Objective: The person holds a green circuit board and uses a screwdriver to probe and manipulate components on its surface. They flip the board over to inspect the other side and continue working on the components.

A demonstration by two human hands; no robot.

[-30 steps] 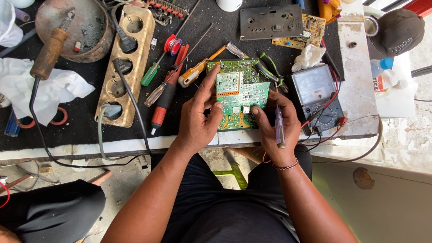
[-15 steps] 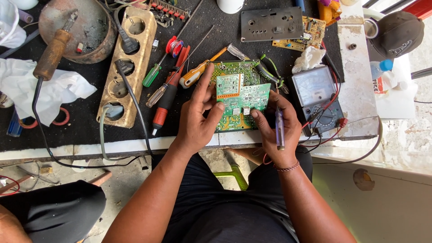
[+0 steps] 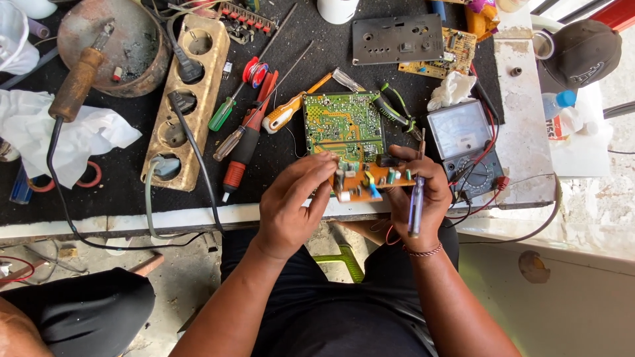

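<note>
My left hand (image 3: 291,198) and my right hand (image 3: 417,192) hold a small orange circuit board (image 3: 370,180) between them, component side up, just above the bench's front edge. My left fingertips pinch its left end. My right hand grips its right end and also has a translucent pen-shaped tester (image 3: 415,208) tucked under its fingers, pointing toward me. Right behind the small board, a green circuit board (image 3: 344,122) lies flat on the black mat with its solder side up.
An analog multimeter (image 3: 460,132) with red and black leads sits right of the boards. Screwdrivers (image 3: 245,142), a wooden power strip (image 3: 185,99), a soldering iron (image 3: 76,82) and a white cloth (image 3: 59,139) lie left. A dark cap (image 3: 582,49) is far right. Another person's clothing (image 3: 73,317) shows at bottom left.
Both hands were pressing on a board lying flat on the mat. Now they have drawn back toward me and hold the small orange board up, and the green board's solder side is uncovered.
</note>
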